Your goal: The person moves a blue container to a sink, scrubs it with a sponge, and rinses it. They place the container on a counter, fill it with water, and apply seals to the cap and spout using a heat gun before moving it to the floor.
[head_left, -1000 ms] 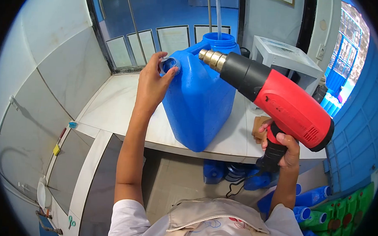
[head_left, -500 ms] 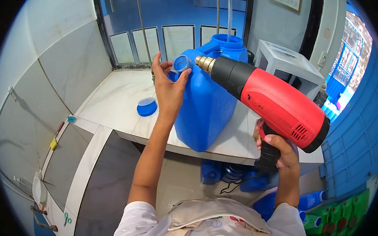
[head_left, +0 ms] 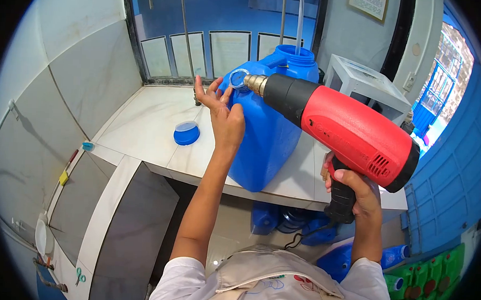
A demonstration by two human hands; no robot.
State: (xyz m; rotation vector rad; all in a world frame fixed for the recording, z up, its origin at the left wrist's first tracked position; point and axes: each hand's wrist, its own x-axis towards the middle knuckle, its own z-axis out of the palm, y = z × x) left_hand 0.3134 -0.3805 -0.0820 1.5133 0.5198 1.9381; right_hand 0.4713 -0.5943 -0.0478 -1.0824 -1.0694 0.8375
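Observation:
A blue jug (head_left: 265, 135) stands on the white tiled counter, with a small capped spout (head_left: 239, 78) at its upper left and a wide open mouth (head_left: 296, 56) behind. Just left of the spout is my left hand (head_left: 224, 117), fingers apart; a fingertip is near or touching the spout's lower edge. My right hand (head_left: 357, 190) is wrapped round the black handle of a red and black heat gun (head_left: 354, 131), whose metal nozzle points left, right beside the small cap. A blue cap with a clear film on top (head_left: 186, 133) lies on the counter to the left.
A clear stream runs down into the jug's wide mouth. A white frame stand (head_left: 361, 83) is at the back right. Blue containers (head_left: 264, 218) sit under the counter, green ones (head_left: 433, 282) at lower right. Green scissors (head_left: 80, 276) lie at lower left.
My left fingers have come off the small cap's sides and spread lower down. The nozzle now sits closer to the cap in view. The view has shifted slightly.

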